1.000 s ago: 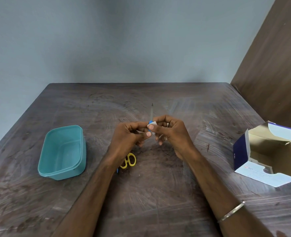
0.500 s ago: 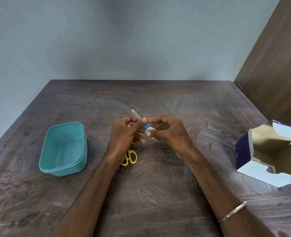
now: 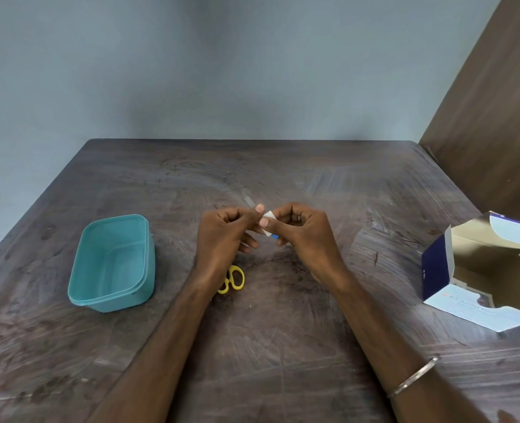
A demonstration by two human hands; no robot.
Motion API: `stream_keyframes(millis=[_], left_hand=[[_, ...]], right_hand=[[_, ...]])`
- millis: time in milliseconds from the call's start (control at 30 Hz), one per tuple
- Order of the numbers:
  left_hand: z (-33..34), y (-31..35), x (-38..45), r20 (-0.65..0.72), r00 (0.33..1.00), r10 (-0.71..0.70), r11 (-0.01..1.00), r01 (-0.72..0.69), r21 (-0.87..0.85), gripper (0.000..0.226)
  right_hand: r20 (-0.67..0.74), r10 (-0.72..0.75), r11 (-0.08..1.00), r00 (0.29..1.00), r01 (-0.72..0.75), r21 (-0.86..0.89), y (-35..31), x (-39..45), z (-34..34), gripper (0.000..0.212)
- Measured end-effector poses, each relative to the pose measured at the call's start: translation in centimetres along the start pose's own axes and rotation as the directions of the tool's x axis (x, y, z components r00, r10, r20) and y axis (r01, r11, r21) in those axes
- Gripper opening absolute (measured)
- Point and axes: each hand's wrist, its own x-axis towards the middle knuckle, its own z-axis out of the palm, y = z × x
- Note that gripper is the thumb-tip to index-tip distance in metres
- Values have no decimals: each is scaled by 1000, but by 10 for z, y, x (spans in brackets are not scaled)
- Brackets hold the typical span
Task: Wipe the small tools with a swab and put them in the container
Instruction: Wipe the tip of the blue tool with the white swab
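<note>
Over the middle of the table my left hand [image 3: 222,236] pinches a thin small tool [image 3: 247,199]; its grey blade points up and to the left past my thumb. My right hand [image 3: 301,233] presses a white swab [image 3: 269,223] around the tool's shaft, and the tool's blue end [image 3: 274,236] peeks out just below the swab. A pair of yellow-handled scissors [image 3: 236,279] lies on the table, partly hidden under my left wrist. The teal container [image 3: 150,270] stands open to the left, with nothing inside.
An open cardboard swab box [image 3: 435,270] lies on its side at the table's right edge. A brown wooden panel [image 3: 490,117] rises at the far right. The dark wooden table [image 3: 268,346] ends at a grey wall.
The tool has tipped from upright to leaning up and left. The swab now sits above the blue end instead of below it.
</note>
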Motion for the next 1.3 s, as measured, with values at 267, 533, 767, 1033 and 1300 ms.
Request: stream_keyframes(millis=[267,533,767,1033,1300], left_hand=[[0,-2,1,-16,999,30,999,-30,16,24],[-1,2,0,-54,995,80,997,-81,-17,17],[-3,1,0,-10,992,122,992,-122,-12,9],[-6,-6,9,32,991,133,989,-130,-71,22],[-9,-11,13,53,992,112,989,-106,-107,7]], right_hand=[[-6,53,997,999,-53,49,1,2,-1,14],[22,95,990,995,-97,99,1,0,-1,16],[61,119,985,991,-126,120,0,0,-1,16],[263,254,874,931,-337,349,-4,-1,-2,21],[296,284,859,912,-379,345,-9,-2,-3,28]])
